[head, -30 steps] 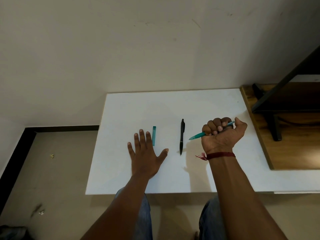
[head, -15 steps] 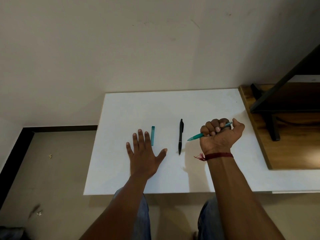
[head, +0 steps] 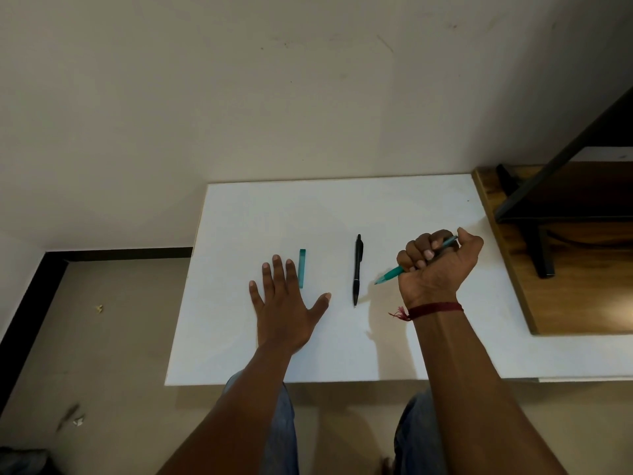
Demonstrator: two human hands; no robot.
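My right hand (head: 440,265) grips a teal pen (head: 390,275) in a fist, its tip pointing left and down just above the white table (head: 342,207). A red thread is tied round that wrist. A black pen (head: 357,269) lies lengthwise on the table just left of the teal pen's tip. A teal pen cap (head: 301,268) lies further left. My left hand (head: 284,303) rests flat on the table with fingers spread, its fingertips beside the cap.
A wooden shelf unit (head: 565,262) with black metal legs stands against the table's right edge. The wall runs behind the table. Beige floor with small scraps (head: 99,307) lies to the left. My knees show below the table's front edge.
Both hands stay where they were on the table. The view has shifted very slightly; the pens and the cap have not moved.
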